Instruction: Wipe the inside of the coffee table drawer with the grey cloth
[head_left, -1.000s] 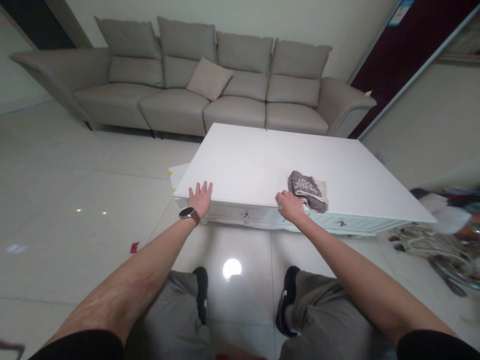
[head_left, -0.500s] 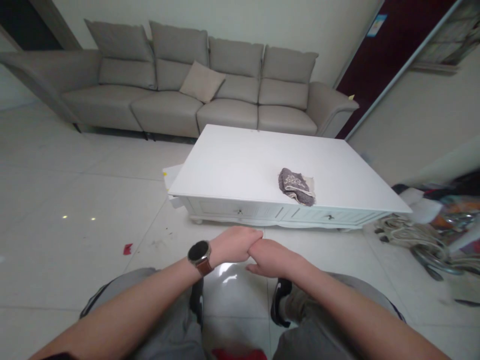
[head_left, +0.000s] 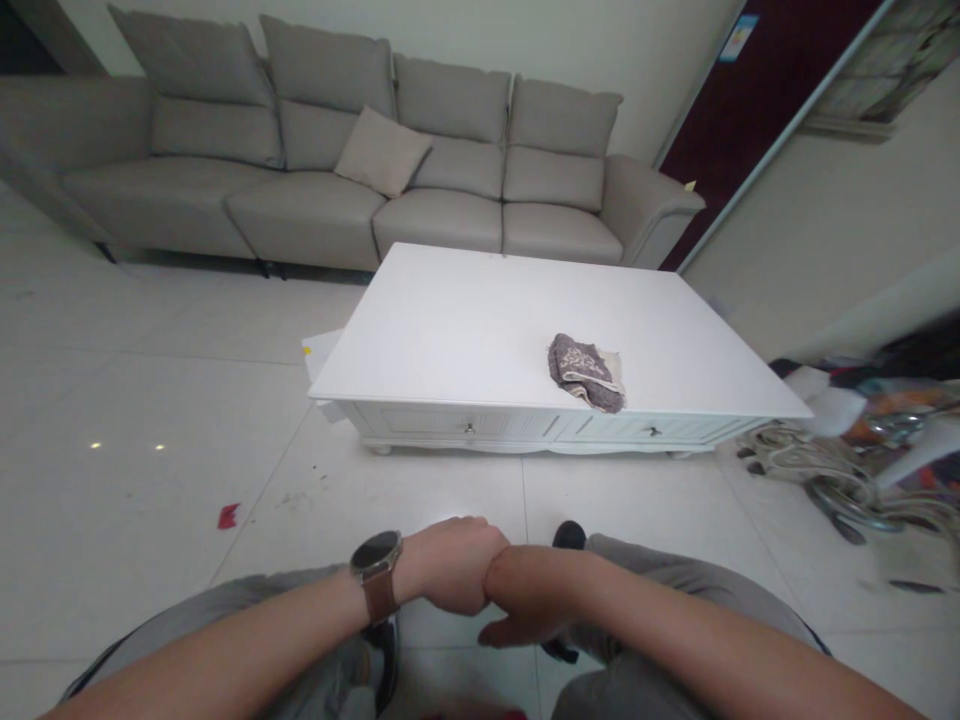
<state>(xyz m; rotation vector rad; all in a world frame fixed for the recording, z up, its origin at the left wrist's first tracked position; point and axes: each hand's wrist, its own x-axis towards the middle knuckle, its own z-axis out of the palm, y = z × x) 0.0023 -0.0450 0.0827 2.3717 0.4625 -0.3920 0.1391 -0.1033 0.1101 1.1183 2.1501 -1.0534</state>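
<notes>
My left hand (head_left: 452, 565), with a brown-strapped watch (head_left: 377, 572) on the wrist, is closed and meets my right hand (head_left: 532, 592) low in front of me. Its fingers seem wrapped over the fingers of the right hand. The right thumb sticks out below; the other right fingers are hidden at the meeting point. Beyond the hands stands a low white coffee table (head_left: 450, 330). A folded grey-brown cloth (head_left: 586, 372) with a pale pattern lies near its front edge, apart from both hands.
A long beige-grey sofa (head_left: 307, 215) with a loose cushion (head_left: 382, 152) stands behind the table. At the right is a pile of mixed items (head_left: 862, 470). A red scrap (head_left: 228, 516) lies on the tiled floor. My legs flank the hands.
Both hands have come down and closer to me, still joined. The view has shifted, so the table, cloth and sofa sit slightly further left. The cloth stays where it was on the table.
</notes>
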